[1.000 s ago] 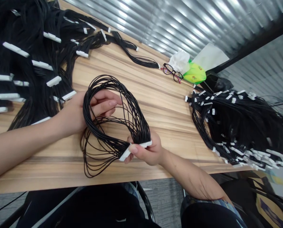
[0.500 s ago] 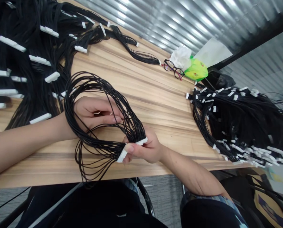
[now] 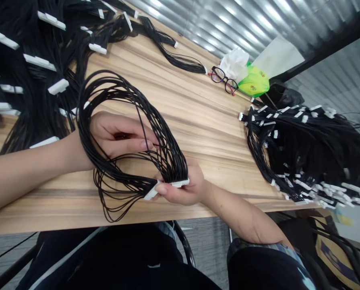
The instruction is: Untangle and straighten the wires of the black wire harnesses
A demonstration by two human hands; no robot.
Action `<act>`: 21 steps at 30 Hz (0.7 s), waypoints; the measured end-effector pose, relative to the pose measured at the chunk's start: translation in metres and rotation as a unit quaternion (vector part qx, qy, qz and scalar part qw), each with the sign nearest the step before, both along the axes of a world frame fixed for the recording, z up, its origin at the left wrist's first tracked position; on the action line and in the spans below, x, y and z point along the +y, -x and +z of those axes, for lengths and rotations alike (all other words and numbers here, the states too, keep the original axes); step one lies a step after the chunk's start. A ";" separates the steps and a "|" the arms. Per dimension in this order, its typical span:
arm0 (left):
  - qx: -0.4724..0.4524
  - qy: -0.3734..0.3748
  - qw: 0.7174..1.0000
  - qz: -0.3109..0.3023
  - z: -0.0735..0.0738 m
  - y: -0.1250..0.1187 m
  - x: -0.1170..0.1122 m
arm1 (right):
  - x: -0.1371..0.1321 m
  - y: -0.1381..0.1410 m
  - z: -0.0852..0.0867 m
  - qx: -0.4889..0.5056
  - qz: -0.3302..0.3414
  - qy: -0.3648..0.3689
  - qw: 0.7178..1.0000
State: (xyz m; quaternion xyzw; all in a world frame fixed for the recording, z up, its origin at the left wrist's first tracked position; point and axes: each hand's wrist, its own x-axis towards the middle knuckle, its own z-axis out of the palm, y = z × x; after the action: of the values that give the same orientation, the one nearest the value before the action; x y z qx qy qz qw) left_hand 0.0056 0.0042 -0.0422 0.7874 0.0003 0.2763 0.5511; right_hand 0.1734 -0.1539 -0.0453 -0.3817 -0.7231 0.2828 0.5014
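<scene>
A black wire harness (image 3: 109, 176) is bent into a loop above the table's front part. My right hand (image 3: 183, 185) grips its two white connectors, the left connector (image 3: 151, 191) and the right connector (image 3: 180, 183), side by side under the thumb. My left hand (image 3: 122, 135) reaches through the loop, the wires passing over its wrist. Its thumb and fingers are pinched together at a few wires on the loop's far side; their tips are partly hidden behind the strands.
A large heap of black harnesses (image 3: 23, 76) covers the table's left side; another pile (image 3: 307, 149) lies at the right. Near the back edge are a separate harness (image 3: 180, 62), eyeglasses (image 3: 224, 79) and a green tissue pack (image 3: 254, 81). Corrugated metal panelling (image 3: 228, 24) stands behind the wooden table (image 3: 216, 133).
The looped harness has risen slightly in view, and the connectors have tilted in my right hand. My left hand keeps its pinch at the wires. The whole view has shifted a little.
</scene>
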 end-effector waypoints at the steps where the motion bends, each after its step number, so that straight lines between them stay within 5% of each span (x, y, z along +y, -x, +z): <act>1: 0.004 0.002 1.000 -0.004 0.000 0.000 -0.001 | 0.000 0.000 0.000 -0.016 -0.003 -0.012 1.000; 4: 0.026 0.013 0.999 0.016 0.001 0.001 -0.005 | 0.001 -0.002 0.002 -0.045 0.005 -0.034 0.998; 8: 0.073 0.020 0.992 0.099 0.005 0.002 -0.007 | 0.001 -0.004 0.003 0.063 -0.005 -0.003 0.998; 12: 0.132 0.049 0.966 0.217 0.014 0.003 -0.009 | -0.002 -0.004 -0.004 0.166 -0.071 0.047 0.982; 16: 0.155 0.045 0.954 0.254 0.015 0.005 -0.013 | -0.006 -0.004 -0.015 0.199 -0.121 0.057 0.971; 19: 0.154 -0.021 0.947 0.281 0.013 0.009 -0.018 | -0.007 -0.004 -0.018 0.199 -0.127 0.066 0.970; 21: 0.146 -0.147 0.932 0.297 0.012 0.012 -0.021 | -0.007 -0.003 -0.017 0.192 -0.145 0.060 0.969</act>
State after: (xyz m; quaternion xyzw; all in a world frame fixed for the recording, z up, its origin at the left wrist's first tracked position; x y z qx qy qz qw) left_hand -0.0065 -0.0168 -0.0297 0.8551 0.2737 0.3062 0.3164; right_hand 0.1766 -0.1605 -0.0628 -0.4505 -0.5321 0.3183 0.6424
